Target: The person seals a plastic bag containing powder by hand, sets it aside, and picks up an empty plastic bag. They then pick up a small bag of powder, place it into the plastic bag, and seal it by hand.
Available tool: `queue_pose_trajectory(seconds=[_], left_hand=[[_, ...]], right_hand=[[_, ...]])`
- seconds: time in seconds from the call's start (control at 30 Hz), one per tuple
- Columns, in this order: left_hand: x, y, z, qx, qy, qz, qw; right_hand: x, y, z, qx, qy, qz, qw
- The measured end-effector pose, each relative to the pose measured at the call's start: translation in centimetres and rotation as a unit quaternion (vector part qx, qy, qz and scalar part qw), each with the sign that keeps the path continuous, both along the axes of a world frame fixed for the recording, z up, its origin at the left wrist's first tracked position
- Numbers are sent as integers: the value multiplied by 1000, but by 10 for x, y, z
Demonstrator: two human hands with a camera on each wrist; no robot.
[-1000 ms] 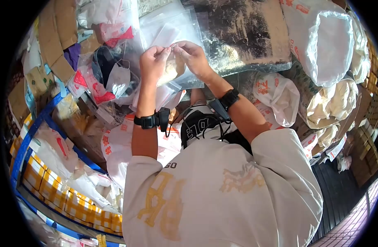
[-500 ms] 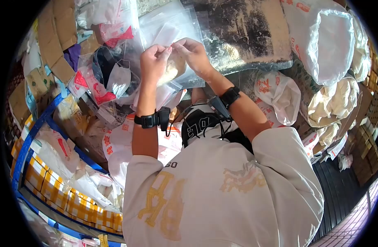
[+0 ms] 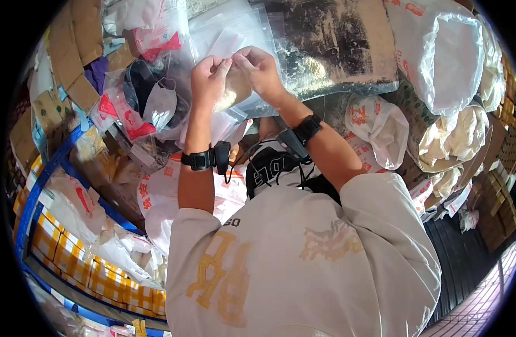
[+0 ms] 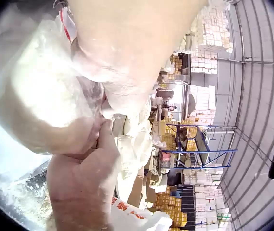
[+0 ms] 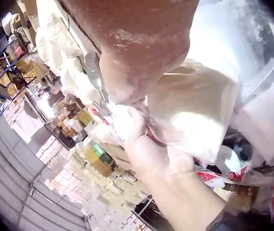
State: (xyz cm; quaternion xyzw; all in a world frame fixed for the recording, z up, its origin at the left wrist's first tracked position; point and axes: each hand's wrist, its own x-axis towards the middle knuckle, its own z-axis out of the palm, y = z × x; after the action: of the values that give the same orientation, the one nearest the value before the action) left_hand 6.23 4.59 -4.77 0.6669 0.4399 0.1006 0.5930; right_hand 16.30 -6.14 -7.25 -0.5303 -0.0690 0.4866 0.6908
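1. Two dark wrist straps (image 3: 201,162), one on each arm.
2. One left hand (image 3: 207,84) and one right hand (image 3: 260,73), thumbs close together, both pinching the top edge of the same bag.
3. One filled bag (image 3: 234,94), clear with pale contents, just below the pinching fingers, in front of flat clear bags (image 3: 224,22) that overlap too much to count.
4. One white mask (image 3: 160,106), left of the left hand, among crumpled packaging.
5. One dark table (image 3: 339,45) streaked with pale powder.
6. One wide-mouthed white sack (image 3: 454,67), right of the table.
7. Distant stacked white boxes (image 4: 206,103), too small to count.
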Motion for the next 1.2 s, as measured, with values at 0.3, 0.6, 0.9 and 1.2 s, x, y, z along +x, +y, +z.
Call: queue_pose_trajectory(seconds=[0.3,0.6,0.9,1.2], left_hand=[[-1,1,3,3,23,0,1000],[-5,-5,17,142,81,11,986],[-6,1,15,35,44,25,998],[-16,0,22,135,112,-36,984]], right_hand=[[-4,1,3,-1,-20,-8,1000],[-7,7,2,-37,22,-27,999],[1,6,-2,-9,16,28,999],[-9,14,-5,-26,16,-10,999]])
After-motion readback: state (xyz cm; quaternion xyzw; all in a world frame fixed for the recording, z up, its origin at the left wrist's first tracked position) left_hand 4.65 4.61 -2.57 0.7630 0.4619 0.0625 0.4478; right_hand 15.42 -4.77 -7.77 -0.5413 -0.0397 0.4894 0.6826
